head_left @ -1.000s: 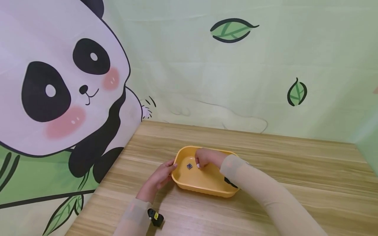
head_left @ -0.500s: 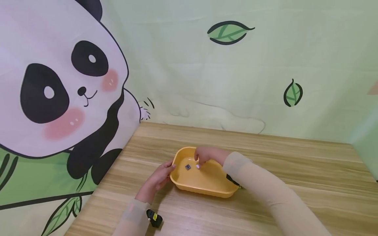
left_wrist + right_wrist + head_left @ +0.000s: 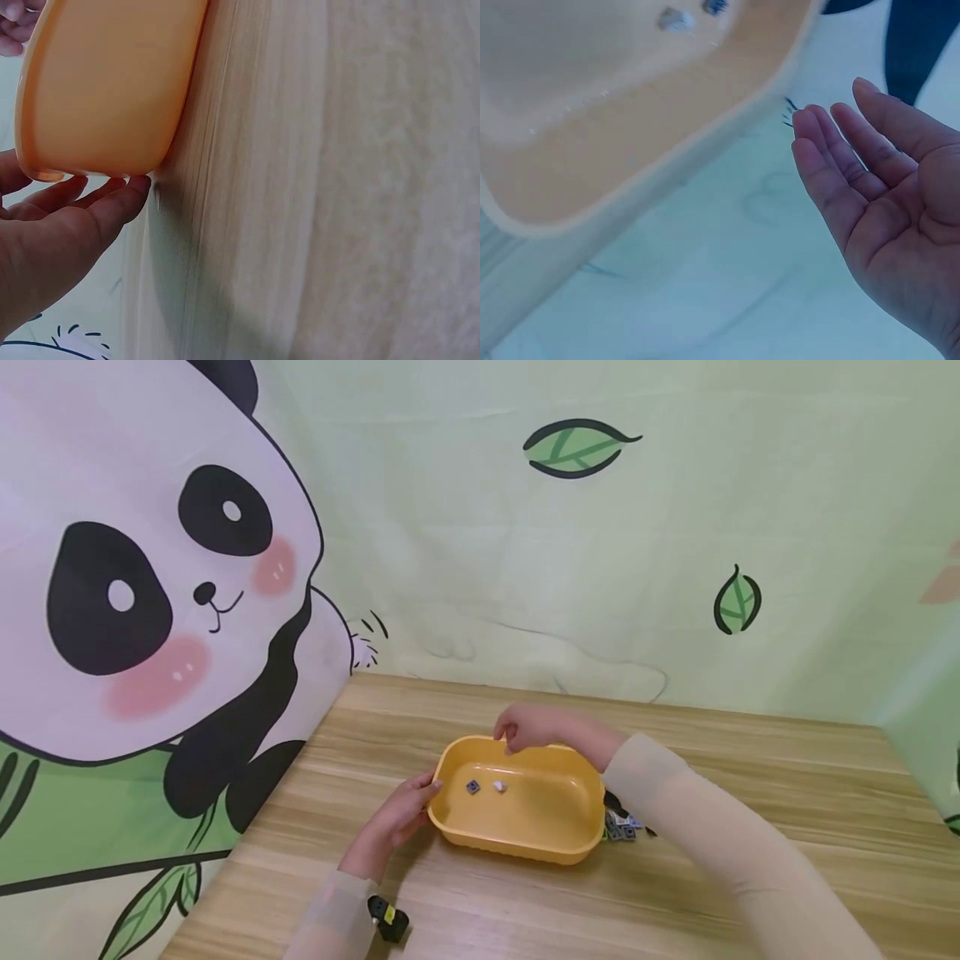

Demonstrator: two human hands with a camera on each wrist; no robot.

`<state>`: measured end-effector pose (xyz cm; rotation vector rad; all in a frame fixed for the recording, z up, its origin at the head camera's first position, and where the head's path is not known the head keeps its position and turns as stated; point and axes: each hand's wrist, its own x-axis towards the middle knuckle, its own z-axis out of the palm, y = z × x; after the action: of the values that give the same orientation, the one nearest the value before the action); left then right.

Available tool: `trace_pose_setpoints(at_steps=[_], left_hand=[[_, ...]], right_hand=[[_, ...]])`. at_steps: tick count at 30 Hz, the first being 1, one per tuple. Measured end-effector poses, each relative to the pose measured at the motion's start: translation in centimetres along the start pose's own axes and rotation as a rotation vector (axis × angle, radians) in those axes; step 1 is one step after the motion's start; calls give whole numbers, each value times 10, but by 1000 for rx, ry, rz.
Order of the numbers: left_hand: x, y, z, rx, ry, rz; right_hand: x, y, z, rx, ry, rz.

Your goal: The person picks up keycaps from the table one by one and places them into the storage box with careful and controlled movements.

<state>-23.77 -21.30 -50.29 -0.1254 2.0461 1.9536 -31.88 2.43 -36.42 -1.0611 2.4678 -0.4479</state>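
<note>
A yellow plastic tub (image 3: 551,802) stands on the wooden table. My left hand (image 3: 405,806) grips its left end; in the left wrist view, the thumb lies at the rim and the fingers press the outer wall. Two small pieces lie apart on the tub's floor: a dark grey square block (image 3: 472,787) and a white piece (image 3: 499,787). Over the tub's far rim hovers my right hand (image 3: 536,727). The right wrist view shows its fingers loosely bent, with nothing in the palm (image 3: 889,199).
Beside the tub's right end, a pile of small grey, blue and green pieces (image 3: 621,827) lies on the table (image 3: 750,793), partly behind my right sleeve. A fabric backdrop (image 3: 465,527) with a panda and leaves rises behind and left of the table.
My right hand has lifted from inside the tub to above its far rim, leaving the white piece on the floor near the grey block. The pile at right has come into view.
</note>
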Motion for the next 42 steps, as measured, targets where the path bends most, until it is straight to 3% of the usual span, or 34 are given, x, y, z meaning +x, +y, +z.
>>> trace_pose_setpoints(at_steps=[14,33,42], left_hand=[[-2,2,0,5,-27,-1],[0,2,2,-1,-25,-7],[-1,1,1,-9,-5,-15]], right_hand=[[-60,-6,-22,59,185,-103],[-131,22,-14,273,480,-26],[-162,37,2,337,534,21]])
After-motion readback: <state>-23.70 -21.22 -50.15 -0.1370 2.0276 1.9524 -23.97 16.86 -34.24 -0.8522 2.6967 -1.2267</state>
